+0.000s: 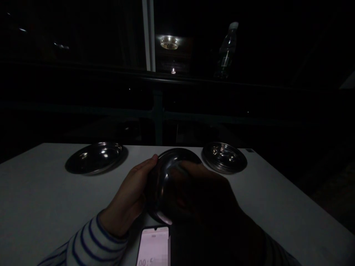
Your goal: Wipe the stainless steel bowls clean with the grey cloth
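Note:
Near the middle of the white table, a shiny steel bowl [163, 184] is tilted with its rounded side toward me. My left hand [133, 188] grips it by the left edge, thumb up along the rim. Across the right part of the bowl lies my right hand [213, 188], in deep shadow, its fingers bent against the metal. Whether something is between those fingers and the bowl is too dark to make out. Just below the bowl a phone [154, 244] lies with its screen lit, showing timer digits.
A wide steel dish [94, 159] sits at the table's back left. At the back right are stacked steel dishes [224, 159]. Beyond the white table [41, 207], a plastic bottle [227, 50] stands on a dark ledge by the window. The surroundings are very dark.

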{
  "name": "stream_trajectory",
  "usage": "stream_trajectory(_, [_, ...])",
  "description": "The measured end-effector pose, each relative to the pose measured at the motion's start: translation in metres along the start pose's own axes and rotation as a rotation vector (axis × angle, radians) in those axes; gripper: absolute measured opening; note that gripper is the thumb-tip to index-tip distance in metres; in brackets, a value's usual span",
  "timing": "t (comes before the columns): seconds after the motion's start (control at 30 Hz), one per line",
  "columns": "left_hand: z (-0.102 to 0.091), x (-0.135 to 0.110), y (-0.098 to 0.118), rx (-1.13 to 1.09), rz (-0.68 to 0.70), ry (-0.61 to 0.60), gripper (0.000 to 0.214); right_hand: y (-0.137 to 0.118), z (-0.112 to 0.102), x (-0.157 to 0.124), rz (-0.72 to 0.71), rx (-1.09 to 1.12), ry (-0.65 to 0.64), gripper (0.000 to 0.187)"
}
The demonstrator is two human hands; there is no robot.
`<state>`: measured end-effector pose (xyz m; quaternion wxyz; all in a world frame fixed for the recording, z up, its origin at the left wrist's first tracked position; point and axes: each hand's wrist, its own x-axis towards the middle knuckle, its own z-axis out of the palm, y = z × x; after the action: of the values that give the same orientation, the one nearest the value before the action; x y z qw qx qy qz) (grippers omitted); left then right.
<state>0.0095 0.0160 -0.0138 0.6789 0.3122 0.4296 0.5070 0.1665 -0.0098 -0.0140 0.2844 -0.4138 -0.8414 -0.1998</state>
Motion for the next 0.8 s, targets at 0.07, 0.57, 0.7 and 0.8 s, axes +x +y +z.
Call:
stream_trajectory(0.07, [0.000, 0.000, -0.001, 0.000, -0.003, 0.014, 0.017, -0.008, 0.005, 0.001, -0.051, 0.042, -0.018, 0.015])
stream_trajectory(0.57, [0.000, 0.001, -0.004, -0.084, 0.047, 0.097, 0.016, -0.014, 0.016, -0.005, -0.147, -0.047, 0.107, 0.025])
stream_trajectory(0.7, [0.003, 0.000, 0.000, -0.107, 0.071, 0.153, 0.017, -0.012, 0.021, -0.010, -0.162, -0.086, 0.108, 0.027])
stream_trajectory(0.8, [0.004, -0.002, 0.005, -0.151, 0.175, 0.221, 0.015, -0.017, 0.025, -0.019, -0.248, -0.124, 0.180, 0.029])
